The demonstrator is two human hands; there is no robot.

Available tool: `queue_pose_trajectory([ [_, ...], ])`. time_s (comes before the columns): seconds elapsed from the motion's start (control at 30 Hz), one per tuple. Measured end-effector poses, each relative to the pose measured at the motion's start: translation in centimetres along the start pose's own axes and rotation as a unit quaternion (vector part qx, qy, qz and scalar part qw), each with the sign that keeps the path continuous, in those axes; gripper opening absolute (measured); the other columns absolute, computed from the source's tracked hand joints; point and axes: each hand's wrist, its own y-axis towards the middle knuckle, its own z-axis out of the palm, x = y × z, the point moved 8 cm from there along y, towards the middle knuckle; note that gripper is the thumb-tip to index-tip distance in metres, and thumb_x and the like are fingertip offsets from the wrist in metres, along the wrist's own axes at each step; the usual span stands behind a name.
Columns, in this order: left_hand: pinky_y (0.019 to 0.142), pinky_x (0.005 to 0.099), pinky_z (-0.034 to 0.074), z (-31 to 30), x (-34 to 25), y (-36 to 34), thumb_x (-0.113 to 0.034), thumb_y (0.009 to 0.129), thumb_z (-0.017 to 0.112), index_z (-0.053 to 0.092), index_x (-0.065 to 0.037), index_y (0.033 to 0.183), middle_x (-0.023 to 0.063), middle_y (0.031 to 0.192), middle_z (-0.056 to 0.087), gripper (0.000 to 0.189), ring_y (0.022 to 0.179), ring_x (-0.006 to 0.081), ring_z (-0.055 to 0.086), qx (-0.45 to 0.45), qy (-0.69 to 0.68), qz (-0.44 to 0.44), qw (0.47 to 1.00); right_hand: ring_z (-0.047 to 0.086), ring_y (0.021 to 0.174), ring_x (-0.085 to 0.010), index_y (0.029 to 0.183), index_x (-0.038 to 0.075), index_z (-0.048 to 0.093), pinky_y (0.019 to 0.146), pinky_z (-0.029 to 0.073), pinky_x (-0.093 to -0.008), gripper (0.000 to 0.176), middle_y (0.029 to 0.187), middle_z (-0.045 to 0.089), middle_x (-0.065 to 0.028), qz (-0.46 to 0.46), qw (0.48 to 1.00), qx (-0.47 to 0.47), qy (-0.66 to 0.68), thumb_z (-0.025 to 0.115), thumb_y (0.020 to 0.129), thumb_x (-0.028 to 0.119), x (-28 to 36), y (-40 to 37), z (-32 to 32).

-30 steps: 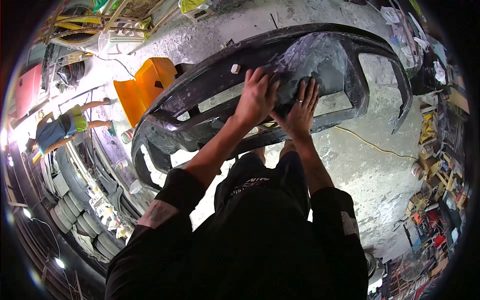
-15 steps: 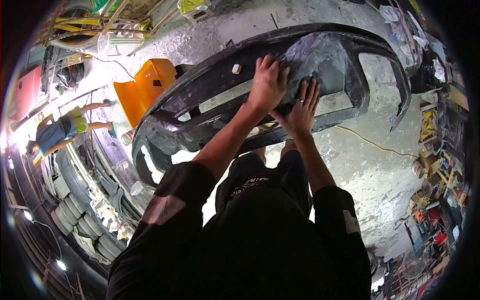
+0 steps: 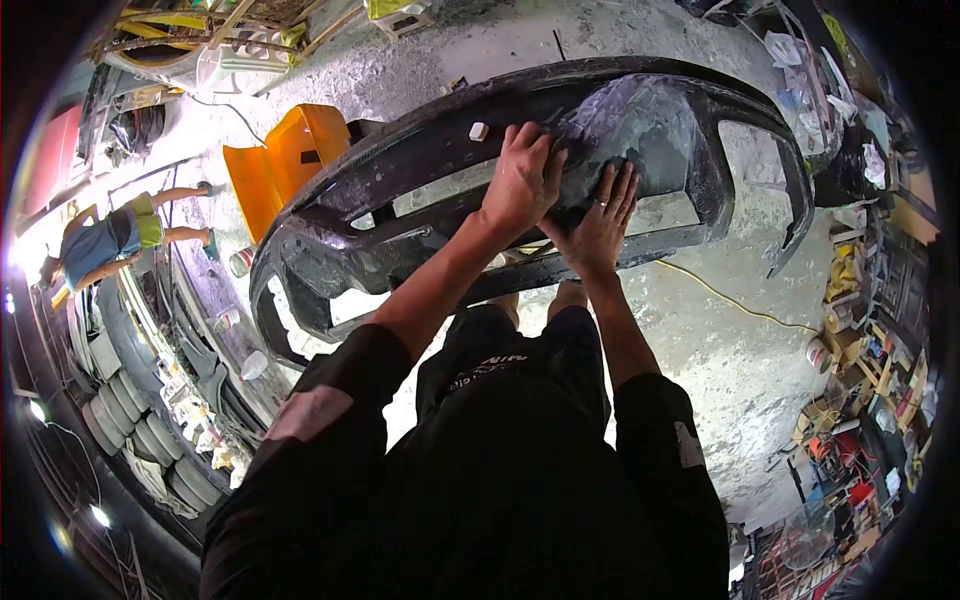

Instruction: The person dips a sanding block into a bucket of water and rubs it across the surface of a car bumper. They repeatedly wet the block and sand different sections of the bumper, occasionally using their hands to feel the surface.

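A dark car bumper [image 3: 400, 265] lies in front of me, with a smooth grey, dusty patch [image 3: 655, 140] right of its middle. My left hand [image 3: 520, 178] is closed at the left edge of that patch, fingers curled down; whatever is under them is hidden. Beside it, my right hand [image 3: 600, 218] rests flat on the lower part of the patch, its fingers stretched out and a ring on one. A small white block [image 3: 479, 131] sits on the bumper just beyond my left hand.
An orange panel [image 3: 285, 165] stands left of the bumper. Farther left, another person [image 3: 115, 240] bends over. A yellow cable [image 3: 735, 292] crosses the concrete floor toward a small tub [image 3: 817, 355]. Cluttered parts [image 3: 850, 450] line the right side, and a white plastic chair [image 3: 240, 68] stands at back left.
My left hand has shifted slightly left and down along the bumper. The right hand stays almost in place on the grey patch. The whole view has moved a little.
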Motion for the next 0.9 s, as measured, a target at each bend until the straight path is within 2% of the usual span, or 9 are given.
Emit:
queue_pose_trajectory([
  [0.2,0.078,0.0470,0.048,-5.2,1.1,-1.3,-0.004,0.087,0.074,0.067,0.005,0.099,0.0185,0.093,0.062,0.017,0.085,0.0377,0.059,0.087,-0.043,-0.012,0.995,0.011,0.152,-0.0565,0.160,-0.001,0.013,0.119,0.019,-0.0680,0.147,0.165,0.010,-0.0333,-0.007,1.000,-0.004,-0.003,0.073,0.059,0.088,0.2,0.4,-0.2],
  [0.3,0.081,0.0459,0.049,-2.7,0.9,-0.2,-0.005,0.086,0.074,0.067,0.005,0.100,0.0184,0.096,0.063,0.018,0.088,0.0375,0.059,0.026,-0.023,-0.015,0.999,0.012,0.151,-0.0566,0.160,-0.002,0.014,0.119,0.020,-0.0676,0.146,0.165,0.010,-0.0336,-0.010,1.000,-0.009,-0.020,0.072,0.060,0.088,0.1,0.5,-0.3],
  [0.33,0.085,0.0450,0.049,-0.5,0.4,0.4,-0.004,0.086,0.074,0.068,0.003,0.102,0.0183,0.100,0.064,0.018,0.092,0.0373,0.059,0.053,0.036,-0.011,0.998,0.013,0.151,-0.0568,0.160,-0.002,0.014,0.119,0.020,-0.0681,0.146,0.165,0.011,-0.0337,-0.015,1.000,-0.015,-0.013,0.071,0.061,0.088,0.0,0.6,-0.2],
  [0.47,0.085,0.0457,0.047,-2.1,-0.1,-1.3,-0.003,0.085,0.074,0.068,0.002,0.100,0.0180,0.103,0.064,0.017,0.094,0.0392,0.058,0.030,-0.027,0.035,0.999,0.015,0.151,-0.0569,0.160,-0.001,0.015,0.118,0.020,-0.0697,0.144,0.164,0.013,-0.0340,-0.023,0.999,-0.026,-0.005,0.071,0.062,0.088,0.2,0.2,-0.3],
  [0.6,0.085,0.0445,0.048,0.3,0.5,0.4,-0.002,0.085,0.074,0.068,0.002,0.105,0.0169,0.102,0.064,0.021,0.093,0.0385,0.059,-0.003,-0.004,0.040,0.999,0.014,0.151,-0.0570,0.160,-0.001,0.014,0.117,0.020,-0.0707,0.145,0.164,0.013,-0.0340,-0.014,1.000,-0.022,-0.013,0.071,0.061,0.088,0.1,-0.3,0.1],
  [0.7,0.085,0.0455,0.043,-1.0,0.3,-0.6,-0.003,0.087,0.070,0.065,0.000,0.095,0.0153,0.098,0.061,0.010,0.093,0.0366,0.055,0.002,-0.041,0.023,0.999,0.014,0.151,-0.0570,0.160,-0.001,0.014,0.117,0.020,-0.0707,0.146,0.165,0.012,-0.0340,-0.035,0.998,-0.044,0.000,0.071,0.061,0.089,0.1,0.3,-0.6],
  [0.77,0.084,0.0453,0.043,-1.3,-0.1,-0.9,-0.003,0.087,0.070,0.065,-0.001,0.094,0.0157,0.097,0.060,0.009,0.092,0.0373,0.055,0.006,-0.053,0.036,0.998,0.014,0.151,-0.0568,0.160,-0.001,0.014,0.117,0.020,-0.0709,0.146,0.165,0.012,-0.0342,0.000,1.000,-0.006,-0.011,0.071,0.060,0.089,-0.1,0.1,-0.1],
  [0.83,0.086,0.0439,0.044,0.2,0.6,0.2,-0.004,0.087,0.070,0.068,-0.001,0.101,0.0153,0.099,0.062,0.015,0.095,0.0365,0.057,0.054,0.012,0.009,0.998,0.012,0.152,-0.0562,0.160,0.000,0.014,0.117,0.019,-0.0712,0.146,0.165,0.011,-0.0337,-0.007,1.000,-0.017,-0.001,0.071,0.060,0.089,-0.1,0.2,0.3],
  [0.9,0.086,0.0437,0.044,0.6,1.2,0.0,-0.004,0.087,0.070,0.068,-0.001,0.100,0.0149,0.096,0.062,0.013,0.094,0.0356,0.057,0.034,0.008,0.019,0.999,0.010,0.152,-0.0558,0.161,0.000,0.012,0.118,0.019,-0.0705,0.147,0.165,0.010,-0.0333,-0.023,0.999,-0.029,-0.001,0.071,0.059,0.090,-0.3,0.0,0.2],
])
